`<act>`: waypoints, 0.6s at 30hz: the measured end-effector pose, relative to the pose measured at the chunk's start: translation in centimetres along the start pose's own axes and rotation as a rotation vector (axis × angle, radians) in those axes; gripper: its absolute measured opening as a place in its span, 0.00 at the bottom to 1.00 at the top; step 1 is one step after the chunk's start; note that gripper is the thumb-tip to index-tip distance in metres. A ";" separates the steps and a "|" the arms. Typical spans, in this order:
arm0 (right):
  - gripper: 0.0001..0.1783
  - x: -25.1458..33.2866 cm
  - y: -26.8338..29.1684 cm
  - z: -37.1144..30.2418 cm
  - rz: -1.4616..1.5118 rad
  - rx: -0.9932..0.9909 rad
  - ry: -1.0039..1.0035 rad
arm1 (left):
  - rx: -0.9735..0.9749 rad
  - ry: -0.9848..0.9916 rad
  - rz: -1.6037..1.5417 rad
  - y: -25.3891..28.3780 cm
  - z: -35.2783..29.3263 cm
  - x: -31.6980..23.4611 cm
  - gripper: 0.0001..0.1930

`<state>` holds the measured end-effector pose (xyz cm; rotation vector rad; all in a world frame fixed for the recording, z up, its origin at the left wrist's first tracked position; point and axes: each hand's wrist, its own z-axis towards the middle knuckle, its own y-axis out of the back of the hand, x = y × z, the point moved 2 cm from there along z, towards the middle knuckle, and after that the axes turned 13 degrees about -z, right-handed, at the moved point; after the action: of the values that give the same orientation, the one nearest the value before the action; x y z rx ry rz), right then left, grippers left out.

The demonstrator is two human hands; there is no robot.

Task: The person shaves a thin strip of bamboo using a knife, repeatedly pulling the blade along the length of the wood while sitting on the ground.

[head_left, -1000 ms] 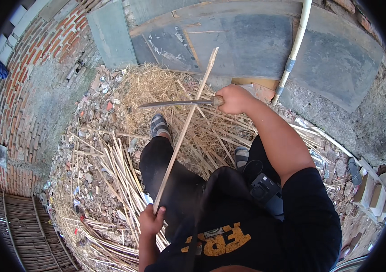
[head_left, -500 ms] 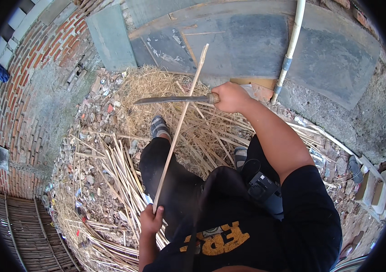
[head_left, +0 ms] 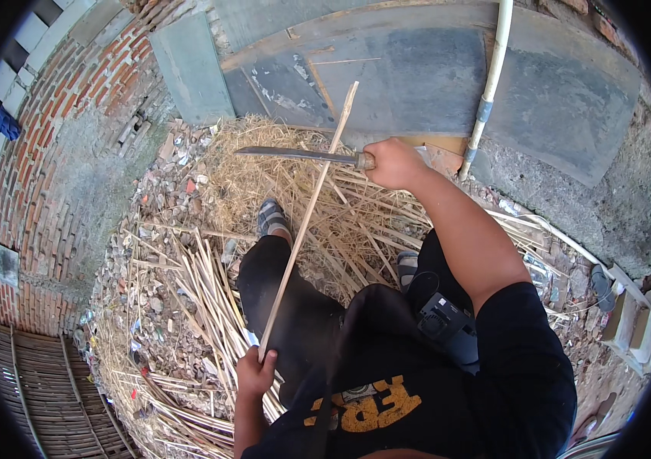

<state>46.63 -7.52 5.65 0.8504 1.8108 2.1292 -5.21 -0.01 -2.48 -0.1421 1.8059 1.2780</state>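
My left hand (head_left: 256, 372) is closed around the near end of a long, pale bamboo strip (head_left: 302, 229), which slants up and away to the right. Wrapped round the short wooden handle of a machete (head_left: 295, 154) is my right hand (head_left: 396, 164). Its long dark blade points left and crosses the strip near the strip's far end; whether the two touch, I cannot tell. Beneath the blade lies a heap of straw-like shavings (head_left: 237, 164). Many split strips (head_left: 207, 294) lie in a loose pile beside my left leg.
Rubble and litter (head_left: 157, 298) cover the ground on the left, before a brick wall (head_left: 58, 168). Grey boards (head_left: 410, 76) lean along the far wall, with an upright white pipe (head_left: 493, 76) before them. A woven bamboo panel (head_left: 42, 390) is at lower left.
The machete's blade has shifted slightly right and toward the strip's far end, its tip now tilted up a little. My left hand keeps its hold on the bamboo strip.
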 end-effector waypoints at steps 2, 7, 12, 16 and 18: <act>0.15 1.1 0.2 -0.4 -0.024 0.024 0.060 | 0.036 0.054 -0.033 0.4 -0.1 -0.2 0.27; 0.08 5.0 -0.4 -2.7 -0.258 0.038 0.416 | 0.034 0.034 -0.069 0.2 -0.1 -0.8 0.27; 0.09 1.6 -0.3 -0.8 -0.067 0.165 0.214 | -0.001 0.001 -0.004 -0.3 0.0 0.7 0.27; 0.13 -0.7 -0.2 0.2 0.055 -0.012 0.010 | 0.006 -0.014 -0.004 0.1 0.4 -0.5 0.27; 0.14 0.4 -0.2 -0.3 0.005 -0.039 0.050 | 0.012 -0.009 -0.054 0.4 -0.2 -0.1 0.27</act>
<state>46.06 -7.50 5.54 0.8005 1.7867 2.1994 -5.48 -0.03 -2.17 -0.1773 1.7901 1.2277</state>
